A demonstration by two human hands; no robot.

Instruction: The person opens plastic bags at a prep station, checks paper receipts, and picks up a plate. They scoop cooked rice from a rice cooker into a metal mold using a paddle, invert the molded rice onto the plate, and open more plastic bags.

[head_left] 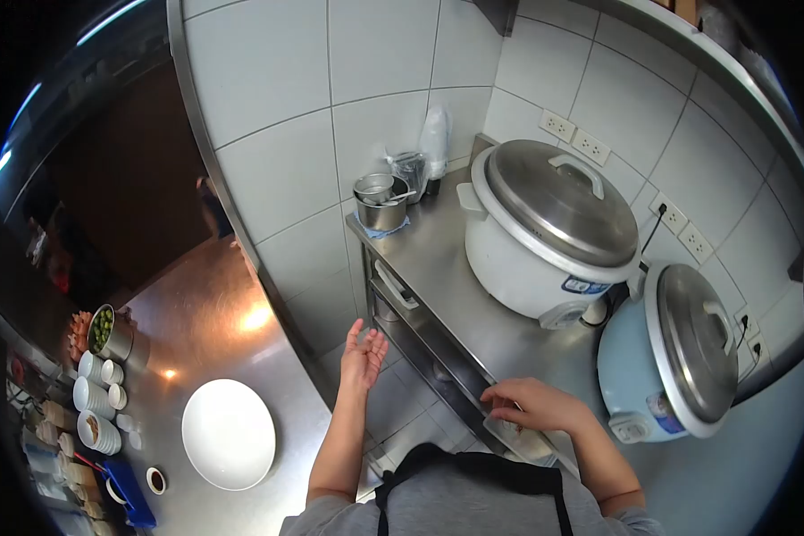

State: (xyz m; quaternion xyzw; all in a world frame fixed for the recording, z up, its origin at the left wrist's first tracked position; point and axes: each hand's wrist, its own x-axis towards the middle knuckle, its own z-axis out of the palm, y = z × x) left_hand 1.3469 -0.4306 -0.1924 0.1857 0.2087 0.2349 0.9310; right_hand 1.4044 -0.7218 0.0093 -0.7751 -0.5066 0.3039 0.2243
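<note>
My left hand is raised over the gap between the two counters, palm up with its fingers apart and nothing in it. My right hand hangs at the front edge of the right steel counter, fingers curled downward above a clear container on the shelf below. Whether its fingertips touch the container is unclear. On the left steel counter lies a large white plate, away from both hands.
A big white rice cooker and a light blue one stand on the right counter. Metal pots sit at its far corner. Stacked white bowls, a sauce dish and a blue tray line the left counter.
</note>
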